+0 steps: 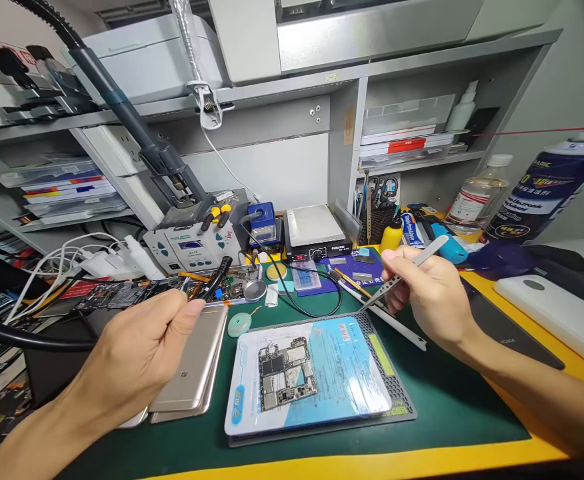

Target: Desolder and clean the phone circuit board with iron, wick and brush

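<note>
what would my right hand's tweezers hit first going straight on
Likely the perforated grey mat, at its far right corner, beside the blue-and-white card; depth is unclear.

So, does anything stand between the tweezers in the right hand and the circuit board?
Nothing visible does. From the tweezers to the circuit board lie only the flat mat and printed sheet beneath it.

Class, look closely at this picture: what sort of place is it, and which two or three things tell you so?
Probably a phone repair bench: a bare circuit board lies at the front, the right hand holds tweezers, and a gold phone lies to the board's left.
</note>
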Tool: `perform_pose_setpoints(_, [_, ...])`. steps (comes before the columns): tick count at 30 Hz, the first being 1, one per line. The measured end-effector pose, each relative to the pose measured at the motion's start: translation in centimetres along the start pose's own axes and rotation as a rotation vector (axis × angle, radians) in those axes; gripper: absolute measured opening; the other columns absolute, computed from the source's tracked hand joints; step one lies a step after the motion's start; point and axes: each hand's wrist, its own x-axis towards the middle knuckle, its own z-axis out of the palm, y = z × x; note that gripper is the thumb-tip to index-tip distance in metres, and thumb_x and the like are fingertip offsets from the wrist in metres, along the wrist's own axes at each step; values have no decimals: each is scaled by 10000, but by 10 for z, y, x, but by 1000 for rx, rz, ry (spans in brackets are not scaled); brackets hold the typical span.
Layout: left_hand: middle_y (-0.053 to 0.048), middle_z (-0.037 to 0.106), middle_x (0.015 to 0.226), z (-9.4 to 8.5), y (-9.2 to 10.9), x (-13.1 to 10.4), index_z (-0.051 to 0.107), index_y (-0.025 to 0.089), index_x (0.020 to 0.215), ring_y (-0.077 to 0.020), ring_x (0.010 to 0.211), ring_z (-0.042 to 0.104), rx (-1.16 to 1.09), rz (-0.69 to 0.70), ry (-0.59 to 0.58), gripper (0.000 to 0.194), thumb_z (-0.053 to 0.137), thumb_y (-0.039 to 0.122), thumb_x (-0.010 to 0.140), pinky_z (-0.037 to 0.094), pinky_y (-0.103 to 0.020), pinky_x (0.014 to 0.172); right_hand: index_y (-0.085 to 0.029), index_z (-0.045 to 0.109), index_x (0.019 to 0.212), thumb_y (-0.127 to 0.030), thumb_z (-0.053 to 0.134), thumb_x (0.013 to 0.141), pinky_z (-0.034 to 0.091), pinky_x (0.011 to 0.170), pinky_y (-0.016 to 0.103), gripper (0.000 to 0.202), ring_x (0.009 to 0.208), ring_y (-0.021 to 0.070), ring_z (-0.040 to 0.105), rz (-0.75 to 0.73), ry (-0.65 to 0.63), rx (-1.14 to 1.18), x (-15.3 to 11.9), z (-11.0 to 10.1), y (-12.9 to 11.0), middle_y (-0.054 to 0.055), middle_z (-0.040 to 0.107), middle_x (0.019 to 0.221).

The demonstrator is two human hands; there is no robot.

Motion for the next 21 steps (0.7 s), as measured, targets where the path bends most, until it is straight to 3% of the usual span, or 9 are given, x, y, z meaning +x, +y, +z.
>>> perform_pose_setpoints(2, [36, 664, 888, 5, -6, -1, 689, 226, 1095, -87, 770, 655, -7, -6, -52, 208, 485, 187, 1104, 482, -177, 719, -258, 525, 637, -604, 717, 927, 365, 481, 309, 490, 460, 137, 422, -78, 21, -121, 0, -2, 4, -57, 405, 525])
perform_pose_setpoints(4, [6, 740, 1190, 12, -8, -1, 661, 283, 1375, -116, 1043, 731, -38, 17, -108, 331, 468, 229, 1112, 529, -184, 894, -259, 484, 640, -576, 672, 968, 342, 535, 326, 494, 518, 148, 420, -130, 3, -252, 1, -2, 5, -45, 422, 572])
perform_pose_setpoints(5, [6, 743, 1248, 15, -8, 0, 661, 300, 1391, -125, 1105, 733, -56, 28, -121, 341, 470, 246, 1113, 529, -192, 941, -259, 461, 639, -559, 652, 982, 332, 558, 333, 494, 544, 154, 414, -146, -19, -317, 2, -1, 6, -41, 424, 588])
perform_pose_setpoints(10, [40, 750, 960, 29, -2, 10, 732, 268, 1083, -111, 894, 711, -135, 22, -66, 145, 589, 286, 1090, 523, -204, 827, -262, 406, 630, -496, 596, 995, 286, 583, 343, 474, 566, 161, 368, -140, -196, -595, 6, 1, 5, -35, 437, 599])
perform_pose_setpoints(13, [49, 707, 858, 38, 2, 20, 715, 253, 973, -109, 797, 665, -186, 25, -39, 170, 590, 275, 1087, 506, -229, 754, -248, 572, 733, -484, 621, 987, 301, 542, 323, 350, 543, 166, 419, -82, -317, -710, 10, -6, 2, -42, 510, 603])
perform_pose_setpoints(16, [48, 694, 838, 49, 2, 27, 705, 247, 955, -113, 777, 646, -227, 34, -42, 206, 557, 261, 1097, 499, -246, 751, -237, 710, 852, -498, 656, 978, 338, 496, 309, 295, 522, 182, 514, -5, -418, -774, 14, -15, -4, -32, 594, 594])
perform_pose_setpoints(21, [58, 750, 928, 58, -20, 24, 747, 292, 1024, -117, 830, 706, -215, 6, -149, 162, 603, 339, 1082, 519, -236, 772, -221, 726, 696, -587, 727, 939, 402, 451, 302, 440, 484, 195, 602, 125, -527, -810, 19, -26, -10, 15, 680, 558])
